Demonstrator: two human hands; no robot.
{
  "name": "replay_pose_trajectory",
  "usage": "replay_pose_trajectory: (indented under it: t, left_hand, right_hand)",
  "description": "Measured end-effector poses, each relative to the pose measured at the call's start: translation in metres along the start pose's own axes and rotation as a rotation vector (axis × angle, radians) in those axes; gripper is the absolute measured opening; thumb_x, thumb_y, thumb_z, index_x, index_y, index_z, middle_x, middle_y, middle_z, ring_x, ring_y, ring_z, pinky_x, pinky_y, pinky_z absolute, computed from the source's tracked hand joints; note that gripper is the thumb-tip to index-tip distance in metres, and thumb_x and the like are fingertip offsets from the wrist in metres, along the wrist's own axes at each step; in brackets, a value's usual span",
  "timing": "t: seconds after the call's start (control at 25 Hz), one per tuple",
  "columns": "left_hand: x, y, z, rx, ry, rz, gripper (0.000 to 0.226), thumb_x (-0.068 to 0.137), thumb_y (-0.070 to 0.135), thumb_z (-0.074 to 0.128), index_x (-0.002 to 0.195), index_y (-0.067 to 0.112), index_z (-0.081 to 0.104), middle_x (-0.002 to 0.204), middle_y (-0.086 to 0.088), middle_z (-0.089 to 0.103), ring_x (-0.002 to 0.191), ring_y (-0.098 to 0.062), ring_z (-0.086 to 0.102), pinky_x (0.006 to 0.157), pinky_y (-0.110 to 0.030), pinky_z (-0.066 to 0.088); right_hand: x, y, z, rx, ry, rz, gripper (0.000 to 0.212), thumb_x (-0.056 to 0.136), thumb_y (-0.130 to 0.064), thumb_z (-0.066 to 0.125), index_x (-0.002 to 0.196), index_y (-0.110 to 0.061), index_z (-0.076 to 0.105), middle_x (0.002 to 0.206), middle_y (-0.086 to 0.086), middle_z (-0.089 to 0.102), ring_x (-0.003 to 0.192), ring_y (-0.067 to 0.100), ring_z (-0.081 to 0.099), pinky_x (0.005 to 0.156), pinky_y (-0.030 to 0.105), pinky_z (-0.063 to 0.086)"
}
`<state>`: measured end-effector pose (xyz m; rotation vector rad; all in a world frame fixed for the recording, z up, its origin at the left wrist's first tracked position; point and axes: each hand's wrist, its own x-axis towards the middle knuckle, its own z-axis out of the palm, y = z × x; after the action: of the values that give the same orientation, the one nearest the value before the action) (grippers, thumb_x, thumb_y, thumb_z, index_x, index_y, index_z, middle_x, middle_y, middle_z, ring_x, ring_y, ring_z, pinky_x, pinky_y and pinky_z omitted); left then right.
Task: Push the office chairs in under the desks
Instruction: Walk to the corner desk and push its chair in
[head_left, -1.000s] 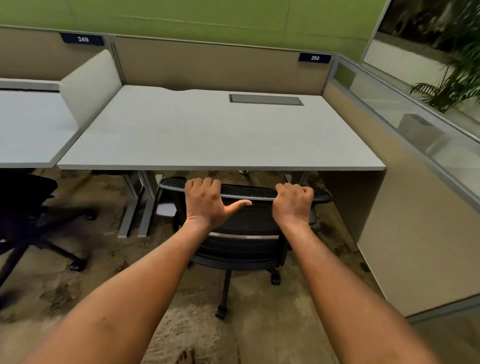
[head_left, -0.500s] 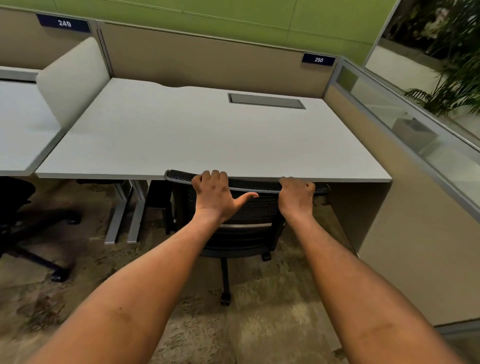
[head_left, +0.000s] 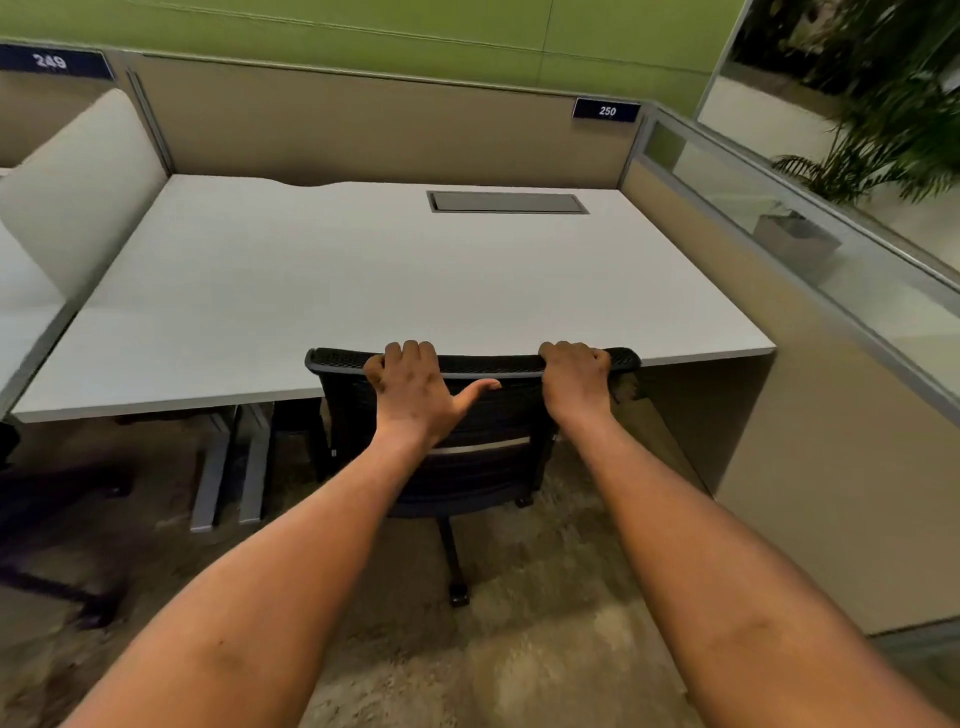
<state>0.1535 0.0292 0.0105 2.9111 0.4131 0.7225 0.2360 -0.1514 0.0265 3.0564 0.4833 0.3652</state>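
A black mesh office chair stands at the front edge of the white desk marked 250. Its backrest top touches or overlaps the desk edge, and the seat is hidden under the desk. My left hand grips the top rail of the backrest left of centre, thumb sticking out to the right. My right hand grips the same rail near its right end. One chair leg with a caster points back toward me.
A beige partition walls in the desk's right side, with glass and a plant beyond. Grey desk legs stand left of the chair. Another black chair's base sits at far left under desk 249. A cable hatch is set in the desktop.
The chair has rolled forward with both hands on it; its backrest went from a gap short of the desk to right at the desk edge. My view has moved closer to the desk.
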Motion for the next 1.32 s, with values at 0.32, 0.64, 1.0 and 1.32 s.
replay_pose_trajectory:
  t: [0.32, 0.64, 1.0, 1.32]
  left_hand:
    - [0.013, 0.003, 0.007, -0.007, -0.026, -0.008, 0.090, 0.074, 0.090, 0.023, 0.081, 0.005, 0.053, 0.077, -0.010, 0.050, 0.073, -0.024, 0.037, 0.063, -0.037, 0.024]
    - [0.013, 0.004, 0.005, 0.003, -0.060, 0.050, 0.074, 0.081, 0.080, 0.027, 0.087, 0.010, 0.052, 0.086, -0.007, 0.050, 0.079, -0.023, 0.035, 0.066, -0.037, 0.019]
    - [-0.002, -0.023, 0.000, -0.177, -0.123, -0.010, 0.057, 0.092, 0.063, 0.034, 0.118, 0.014, 0.047, 0.125, -0.010, 0.046, 0.124, -0.029, 0.038, 0.114, -0.044, 0.019]
    - [-0.011, -0.025, -0.005, 0.045, -0.293, -0.144, 0.074, 0.081, 0.082, 0.014, 0.138, 0.038, 0.031, 0.149, -0.013, 0.028, 0.145, -0.042, 0.001, 0.103, -0.069, -0.020]
  right_hand:
    - [0.027, 0.002, 0.008, -0.007, -0.001, -0.001, 0.029, 0.076, 0.003, 0.049, 0.096, -0.016, 0.058, 0.091, 0.003, 0.060, 0.093, 0.027, 0.055, 0.080, 0.037, 0.033]
    - [0.042, 0.015, 0.015, -0.012, -0.059, -0.010, 0.029, 0.080, -0.003, 0.052, 0.104, -0.017, 0.059, 0.098, 0.007, 0.060, 0.098, 0.031, 0.053, 0.077, 0.036, 0.027]
    - [0.041, 0.016, 0.008, -0.062, -0.181, -0.069, 0.037, 0.079, -0.007, 0.057, 0.114, -0.019, 0.053, 0.103, 0.007, 0.058, 0.102, 0.032, 0.053, 0.085, 0.042, 0.036]
    - [0.008, 0.033, 0.008, 0.035, -0.131, -0.083, 0.034, 0.081, -0.004, 0.047, 0.112, -0.016, 0.053, 0.104, 0.008, 0.057, 0.105, 0.031, 0.051, 0.093, 0.044, 0.033]
